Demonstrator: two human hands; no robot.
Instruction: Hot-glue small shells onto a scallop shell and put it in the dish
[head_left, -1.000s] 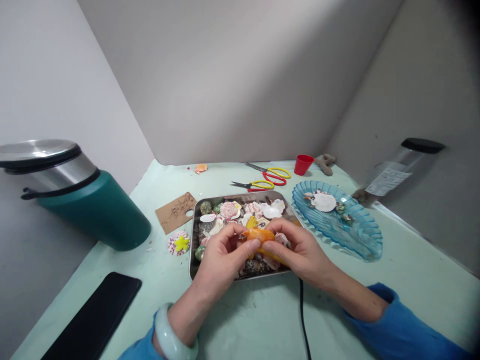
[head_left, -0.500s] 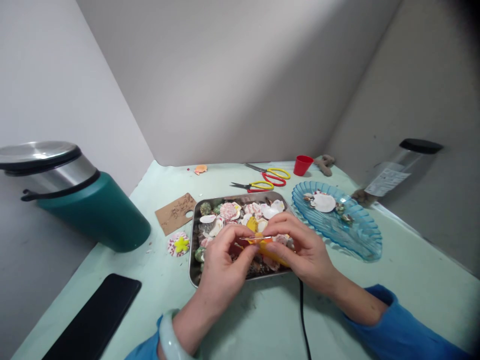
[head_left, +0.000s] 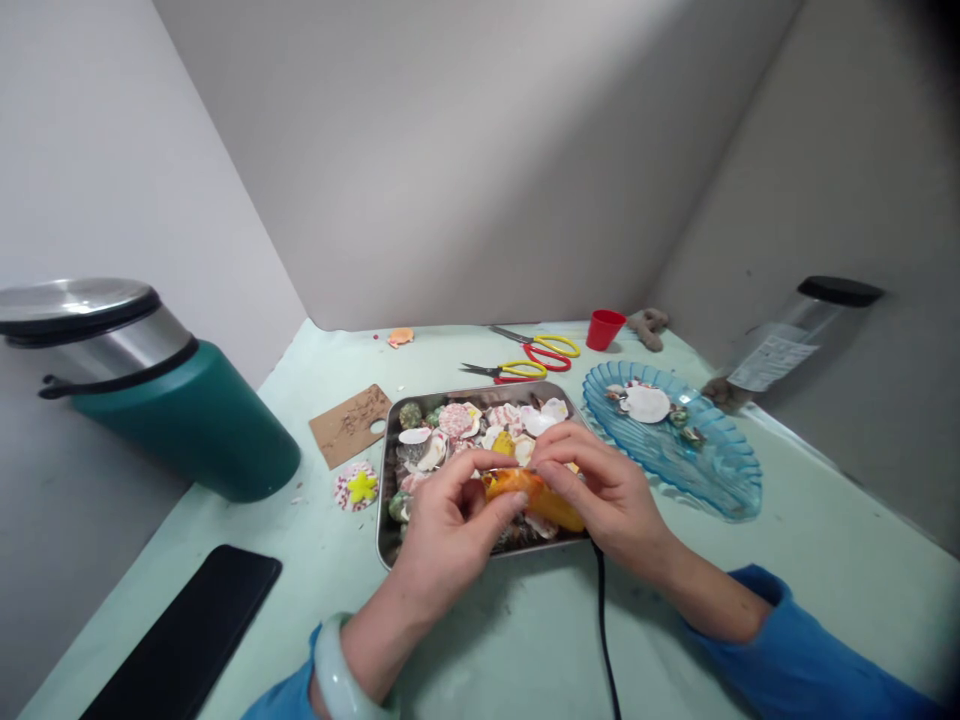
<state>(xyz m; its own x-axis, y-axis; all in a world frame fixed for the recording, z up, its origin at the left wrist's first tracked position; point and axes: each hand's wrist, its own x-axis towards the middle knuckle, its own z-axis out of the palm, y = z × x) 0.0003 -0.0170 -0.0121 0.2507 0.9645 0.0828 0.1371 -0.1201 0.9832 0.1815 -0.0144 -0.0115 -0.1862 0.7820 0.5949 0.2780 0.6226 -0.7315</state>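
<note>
My left hand (head_left: 450, 520) pinches an orange-yellow shell (head_left: 516, 484) between thumb and forefinger, above a metal tray (head_left: 386, 500) of seashells. My right hand (head_left: 604, 490) is closed, with thumb and fingertips pinched at the shell's upper right edge. Below my right fingers shows a smooth yellow body (head_left: 559, 509), partly covered; a black cord (head_left: 603, 610) runs from near it toward me. I cannot tell whether the right palm grips that yellow body. In the tray, a yellow piece (head_left: 503, 445) lies among pink, white and green shells (head_left: 456, 421).
Left stand a green flask (head_left: 195, 430), a black phone (head_left: 187, 635), a brown card (head_left: 346, 428) and a shell disc with a yellow star (head_left: 361, 487). Behind lie two scissors (head_left: 517, 371), (head_left: 551, 346) and a red cup (head_left: 604, 330). Right are a blue dish (head_left: 720, 480) and clear bottle (head_left: 787, 330).
The shell, seen almost edge-on before, is now tilted so its orange-yellow face shows. My right fingertips have shifted slightly along its edge. The tray and things around stay put.
</note>
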